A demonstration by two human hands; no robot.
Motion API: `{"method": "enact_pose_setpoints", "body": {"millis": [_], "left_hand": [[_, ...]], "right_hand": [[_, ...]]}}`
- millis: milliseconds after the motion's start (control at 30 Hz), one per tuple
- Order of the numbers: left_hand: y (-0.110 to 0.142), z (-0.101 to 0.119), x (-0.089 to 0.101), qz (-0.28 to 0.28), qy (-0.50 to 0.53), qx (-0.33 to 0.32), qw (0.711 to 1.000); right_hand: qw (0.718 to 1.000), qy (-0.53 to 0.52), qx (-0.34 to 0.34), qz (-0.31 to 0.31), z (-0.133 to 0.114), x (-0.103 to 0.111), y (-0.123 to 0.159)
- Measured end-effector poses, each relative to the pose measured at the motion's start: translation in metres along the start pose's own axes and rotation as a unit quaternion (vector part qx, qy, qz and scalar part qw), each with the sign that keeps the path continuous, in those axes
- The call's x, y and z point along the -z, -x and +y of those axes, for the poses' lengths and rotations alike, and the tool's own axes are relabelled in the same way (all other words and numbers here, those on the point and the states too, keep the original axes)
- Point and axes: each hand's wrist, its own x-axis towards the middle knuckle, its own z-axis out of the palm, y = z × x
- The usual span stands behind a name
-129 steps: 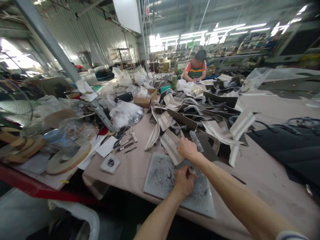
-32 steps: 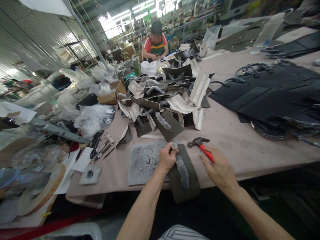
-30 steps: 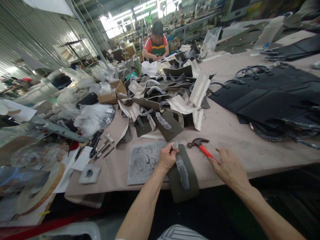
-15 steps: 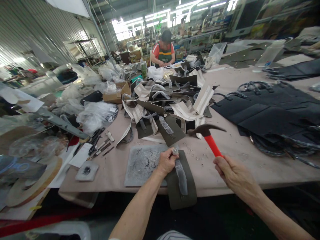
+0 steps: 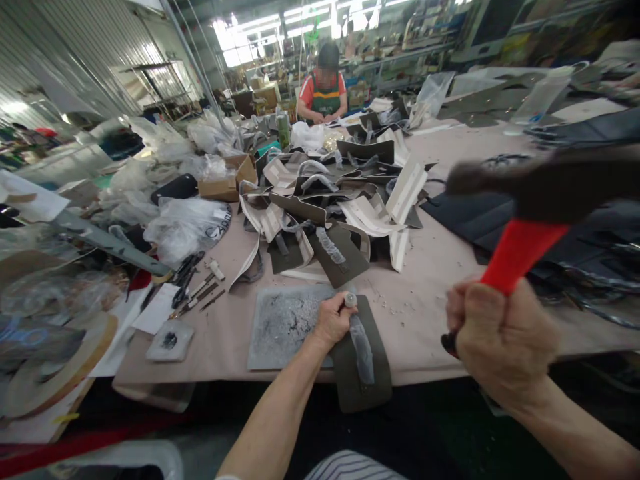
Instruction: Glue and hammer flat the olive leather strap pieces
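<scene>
Showing its round end near the middle of the head view, a metal tool (image 5: 351,301) is held by the closed fingers of the left hand (image 5: 333,320). From it, at six o'clock, the dark panel (image 5: 379,353) is laid projecting past the near edge of the table (image 5: 423,343). At three o'clock, beyond open table, a red-handled hammer (image 5: 525,247) is gripped aloft by the wrapped fingers of the right hand (image 5: 505,337); at twelve, room is bounded by piled panels (image 5: 300,207).

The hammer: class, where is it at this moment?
In the head view, the hammer is on the right side, gripped upright in the right hand, partly covering the flat black pieces on the table behind it.
</scene>
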Motion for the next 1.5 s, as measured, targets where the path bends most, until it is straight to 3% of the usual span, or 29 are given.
{"method": "enact_pose_setpoints", "body": {"millis": [100,167,367,467,533,600,667,733,833,900,967,1067,1200,1267,1367,1500], "left_hand": [[-0.001,0.001,0.000,-0.002,0.006,0.017,1.000],[-0.001,0.002,0.000,-0.003,0.009,0.021,1.000],[-0.001,0.006,0.001,-0.002,0.008,0.006,1.000],[-0.001,0.005,0.002,-0.004,0.000,-0.001,1.000],[-0.001,0.005,0.003,-0.001,-0.007,0.000,1.000],[0.000,0.004,0.003,0.004,-0.007,0.002,1.000],[0.000,0.004,0.002,0.007,-0.001,0.007,1.000],[-0.002,0.004,0.001,0.020,0.017,0.025,0.999],[-0.008,0.003,-0.002,0.100,0.082,0.080,0.988],[-0.012,0.005,0.001,0.163,0.128,0.104,0.973],[-0.015,0.014,0.012,0.194,0.163,0.098,0.962],[-0.014,0.044,0.039,0.223,0.173,0.045,0.958],[-0.014,0.081,0.066,0.233,0.128,-0.016,0.964],[-0.013,0.081,0.063,0.195,0.121,-0.002,0.973],[-0.009,0.061,0.046,0.141,0.141,0.050,0.979],[0.002,0.043,0.033,0.163,0.139,0.070,0.974]], "right_hand": [[0.981,0.094,0.061,-0.159,0.022,-0.015,0.015],[0.956,0.148,0.058,-0.247,0.041,-0.020,0.021],[0.934,0.158,-0.087,-0.307,0.103,-0.032,0.032],[0.939,0.213,-0.077,-0.259,0.124,-0.051,0.047],[0.956,0.237,0.013,-0.175,0.119,-0.066,0.056],[0.965,0.195,0.129,-0.120,0.099,-0.079,0.062],[0.953,0.125,0.234,-0.146,0.071,-0.091,0.065],[0.922,0.095,0.309,-0.212,0.043,-0.103,0.067],[0.882,0.141,0.357,-0.271,0.017,-0.117,0.071],[0.878,0.178,0.364,-0.256,0.009,-0.120,0.071],[0.895,0.216,0.330,-0.205,0.004,-0.115,0.067],[0.921,0.289,0.222,-0.138,0.000,-0.095,0.052],[0.936,0.293,0.099,-0.166,-0.001,-0.082,0.038],[0.947,0.241,0.063,-0.205,0.000,-0.089,0.044],[0.958,0.177,0.016,-0.225,0.000,-0.104,0.065],[0.967,0.169,-0.039,-0.187,-0.001,-0.108,0.084]]}}
